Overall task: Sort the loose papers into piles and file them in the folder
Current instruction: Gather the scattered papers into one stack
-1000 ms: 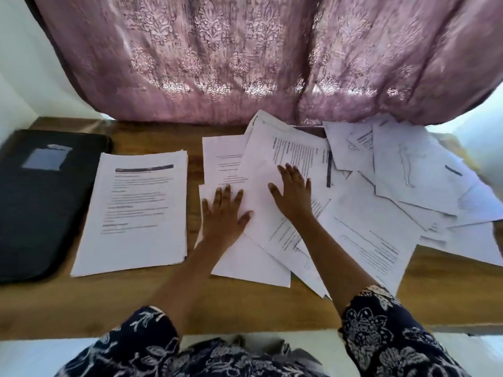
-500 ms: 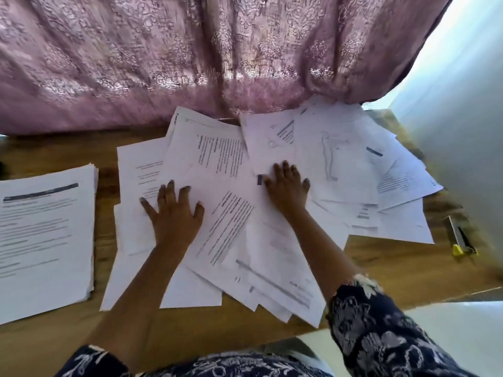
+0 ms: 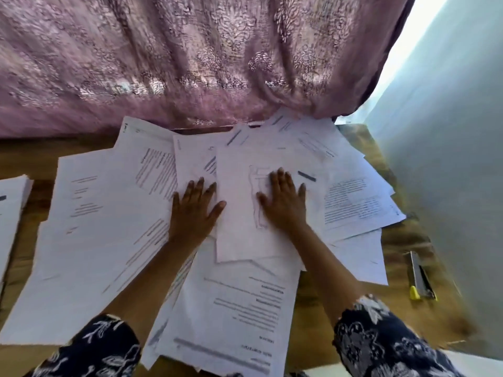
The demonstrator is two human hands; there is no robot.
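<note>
- Both hands have shifted rightward over the loose papers (image 3: 114,213) since a second ago; the right hand (image 3: 283,205) now lies on the sheet with a faint outline drawing (image 3: 242,227), which earlier lay well off to its right.
- That drawing sheet sits on top of the heap, near the middle of the wooden worktop (image 3: 402,240).
- Right hand: palm down, fingers (image 3: 280,178) straight and slightly apart, pressing flat on the drawing, gripping nothing.
- The left hand (image 3: 194,210) lies just beside it, palm down on the sheets to the left of the drawing sheet. Its fingers are straight and spread, and its thumb reaches onto the drawing sheet's left edge.
- The loose papers overlap at many angles, from the left part of the worktop across to the right, some reaching under the hem of the pink curtain (image 3: 190,63).
- A printed sheet (image 3: 231,322) nearest the person lies with its text upside down, partly under the drawing sheet.
- The squared-up pile (image 3: 11,213) shows only at the left edge, apart from the heap.
- A slim metal tool with a yellow tip (image 3: 420,278) lies on bare wood to the right, near a pale wall (image 3: 449,159).
- Dark floral sleeves (image 3: 381,344) cover both upper forearms.
</note>
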